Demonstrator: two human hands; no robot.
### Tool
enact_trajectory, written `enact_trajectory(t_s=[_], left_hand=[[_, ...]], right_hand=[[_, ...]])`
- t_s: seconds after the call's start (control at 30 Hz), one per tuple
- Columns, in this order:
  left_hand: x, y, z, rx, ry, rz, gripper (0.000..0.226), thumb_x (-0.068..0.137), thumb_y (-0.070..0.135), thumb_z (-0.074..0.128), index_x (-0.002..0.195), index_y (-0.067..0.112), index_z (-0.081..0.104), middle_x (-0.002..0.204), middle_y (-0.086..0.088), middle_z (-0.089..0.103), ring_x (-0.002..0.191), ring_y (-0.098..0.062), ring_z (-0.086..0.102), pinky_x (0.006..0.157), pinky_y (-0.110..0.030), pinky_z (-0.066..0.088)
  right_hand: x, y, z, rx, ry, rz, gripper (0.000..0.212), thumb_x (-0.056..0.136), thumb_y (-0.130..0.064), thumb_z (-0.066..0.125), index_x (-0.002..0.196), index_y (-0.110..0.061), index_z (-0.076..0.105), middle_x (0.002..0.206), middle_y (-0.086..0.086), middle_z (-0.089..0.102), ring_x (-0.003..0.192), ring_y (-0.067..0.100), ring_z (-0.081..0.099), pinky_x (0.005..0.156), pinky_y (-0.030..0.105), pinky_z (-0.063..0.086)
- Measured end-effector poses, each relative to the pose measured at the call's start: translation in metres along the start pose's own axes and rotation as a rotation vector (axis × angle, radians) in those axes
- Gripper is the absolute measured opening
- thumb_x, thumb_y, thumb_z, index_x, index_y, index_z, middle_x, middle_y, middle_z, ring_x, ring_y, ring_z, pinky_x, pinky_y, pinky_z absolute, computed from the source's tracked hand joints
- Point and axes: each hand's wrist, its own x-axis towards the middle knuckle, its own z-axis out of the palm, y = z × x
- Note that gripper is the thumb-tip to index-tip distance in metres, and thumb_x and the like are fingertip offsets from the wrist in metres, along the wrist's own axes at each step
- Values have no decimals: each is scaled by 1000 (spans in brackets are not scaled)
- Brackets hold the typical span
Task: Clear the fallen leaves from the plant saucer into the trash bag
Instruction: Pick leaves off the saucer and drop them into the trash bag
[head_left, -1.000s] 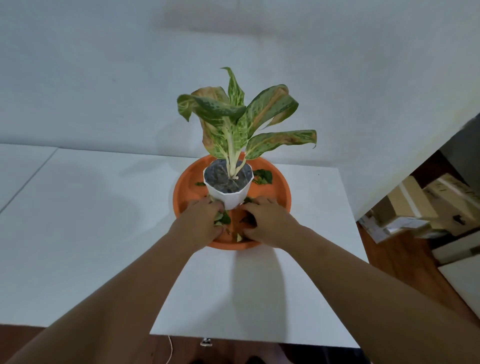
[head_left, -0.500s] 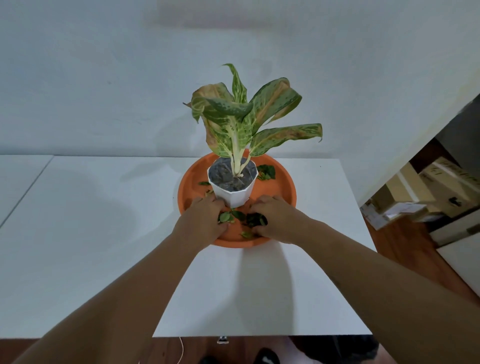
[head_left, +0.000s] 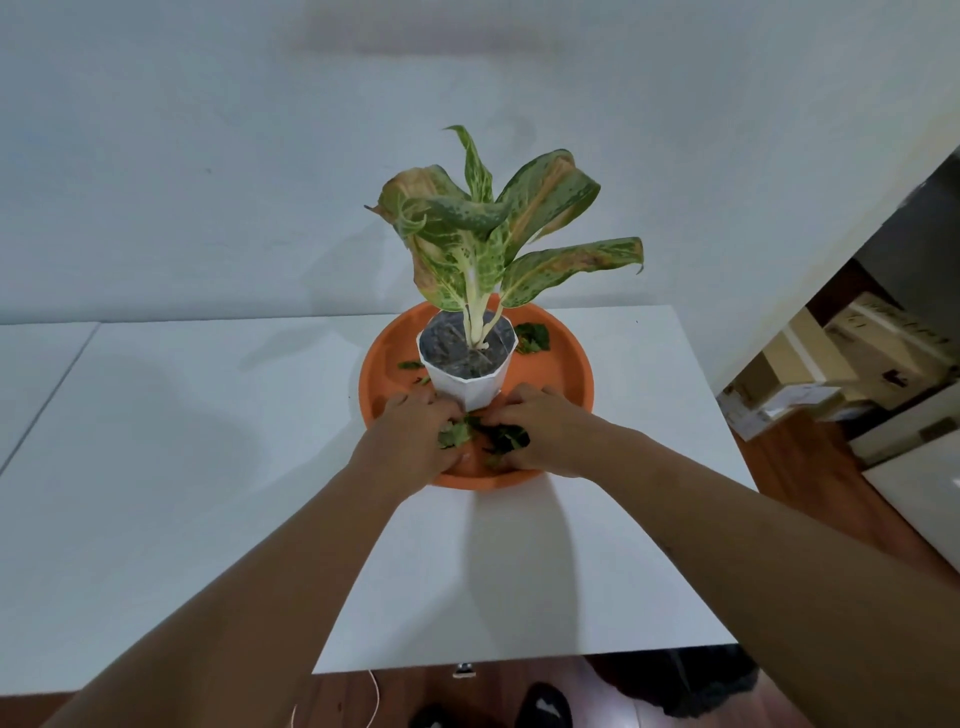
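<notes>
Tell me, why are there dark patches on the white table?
Head view: those are soft shadows; one from the arms falls on the table below the orange saucer, another spreads left of it, so light comes from above; the wide lens also bends the table's edges.

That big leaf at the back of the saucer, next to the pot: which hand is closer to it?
Right. The right hand sits below the big leaf; the left hand is across the pot.

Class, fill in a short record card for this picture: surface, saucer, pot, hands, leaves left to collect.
surface: white table
saucer: round orange plastic saucer, on the table
pot: white faceted pot with a variegated plant, standing in the saucer
hands: left hand and right hand gathering green fallen leaves at the saucer's near edge
leaves left: leaf clump behind the pot
</notes>
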Motion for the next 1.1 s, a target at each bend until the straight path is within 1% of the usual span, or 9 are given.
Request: enact_trajectory(t_s=[0.13, 0.33, 0.5, 0.63, 0.7, 0.8, 0.87, 1.0, 1.1], left_hand=[[0, 2, -4, -33, 13, 43, 35, 83, 26, 68, 118, 22, 66, 124, 1, 60, 115, -23, 54, 99, -35, 46], [-2, -1, -1, -168, 47, 44, 23, 78, 5, 66, 98, 15, 75, 115, -5, 65, 105, -24, 60, 90, -37, 51], [4, 0, -7, -181, 24, -21, 26, 83, 4, 64, 106, 10, 74, 114, -8, 68, 105, -25, 62, 92, -31, 48], [2, -5, -16, -356, 148, -4, 21, 80, 0, 66, 92, 12, 77, 92, -1, 71, 85, -14, 61, 70, -13, 43], [0, -5, -19, -447, 179, -28, 19, 80, 0, 68, 91, 13, 78, 89, 2, 71, 82, -10, 60, 69, -6, 40], [-2, -4, -22, -599, 201, -116, 16, 82, 3, 70, 90, 14, 77, 85, 4, 71, 76, -10, 62, 71, -17, 50], [-2, -2, -23, -725, 189, -182, 16, 82, 4, 70, 88, 17, 76, 81, 4, 70, 71, -12, 63, 64, -22, 52], [-1, 1, -25, -958, 156, -322, 14, 85, 5, 68, 87, 18, 74, 76, -3, 71, 60, -13, 60, 47, -16, 47], [-1, 2, -24, -1111, 138, -370, 14, 85, 7, 68, 84, 19, 75, 80, -2, 73, 70, -16, 66, 58, -22, 53]], right_hand=[[8, -3, 9, -2, 10, 17, 45, 81, -23, 59, 124, -33, 56, 125, 6, 48, 115, 32, 45, 100, 43, 38], [13, -7, 12, 64, 114, 52, 28, 84, -5, 56, 111, -10, 64, 117, 11, 58, 105, 28, 57, 84, 29, 44], [16, -5, 11, 212, 195, 138, 28, 84, -2, 53, 107, -10, 68, 109, 12, 66, 97, 27, 61, 81, 33, 51], [9, -5, 1, 448, 392, 253, 21, 84, -7, 56, 100, -8, 70, 95, 9, 69, 87, 25, 63, 73, 29, 49], [7, -5, 1, 593, 436, 325, 18, 83, -9, 58, 96, -7, 70, 88, 11, 69, 82, 25, 62, 68, 28, 47], [3, -10, 2, 916, 453, 465, 12, 80, -11, 61, 85, -1, 65, 76, 12, 63, 70, 24, 58, 62, 31, 45], [1, -12, 3, 1129, 455, 517, 15, 78, -12, 65, 84, 1, 62, 77, 14, 61, 70, 24, 59, 63, 32, 46], [-5, -20, 5, 1541, 473, 511, 15, 83, -9, 65, 93, 2, 65, 89, 22, 69, 72, 27, 67, 66, 33, 55], [-8, -28, 4, 1825, 554, 483, 21, 87, -1, 60, 106, 7, 63, 91, 20, 69, 74, 25, 68, 66, 31, 58]])
